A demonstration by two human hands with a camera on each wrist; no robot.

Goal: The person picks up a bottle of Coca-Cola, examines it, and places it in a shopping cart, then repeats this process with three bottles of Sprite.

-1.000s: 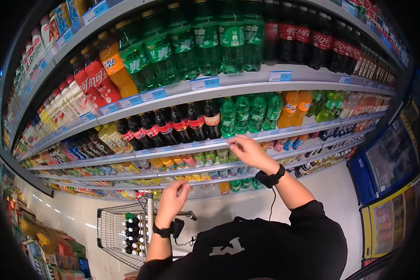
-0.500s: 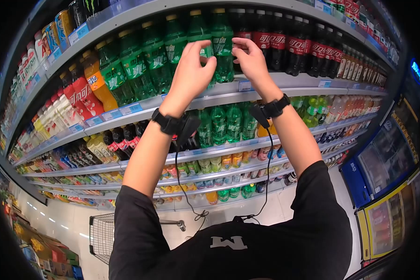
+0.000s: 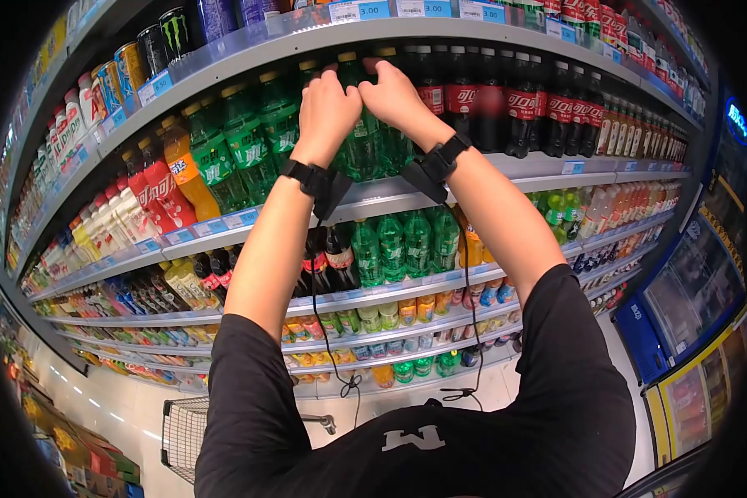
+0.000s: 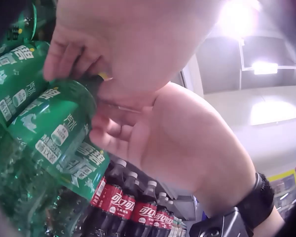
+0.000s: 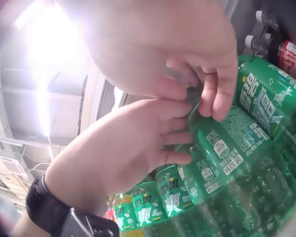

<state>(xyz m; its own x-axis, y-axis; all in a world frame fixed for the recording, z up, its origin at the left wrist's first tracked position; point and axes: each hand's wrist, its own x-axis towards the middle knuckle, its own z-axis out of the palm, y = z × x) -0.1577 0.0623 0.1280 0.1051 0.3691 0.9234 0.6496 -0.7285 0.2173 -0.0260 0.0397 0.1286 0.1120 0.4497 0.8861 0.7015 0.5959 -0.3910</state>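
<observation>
Both hands reach to the upper shelf and meet at the top of a green Sprite bottle (image 3: pixel 362 153). In the left wrist view, my left hand (image 4: pixel 133 44) curls its fingers on one side of the bottle's neck, and a bit of yellow cap shows under the palm. My right hand (image 5: pixel 172 54), in the right wrist view, has its fingers bent around the other side of the neck. The hands cover most of the cap. The bottle stands upright in a row of like Sprite bottles (image 3: pixel 249 145), with dark cola bottles (image 3: pixel 523 108) to its right.
A grey shelf edge (image 3: pixel 490 172) with price tags runs below the bottles, and another shelf edge (image 3: pixel 440 31) passes above them. Lower shelves hold smaller bottles (image 3: pixel 394 245). A wire shopping cart (image 3: pixel 183 436) stands at lower left. Wrist-camera cables (image 3: pixel 473 315) hang from both arms.
Both hands have risen from in front of the lower shelves to the upper shelf. Since half a second ago they have come together at the Sprite bottle's neck.
</observation>
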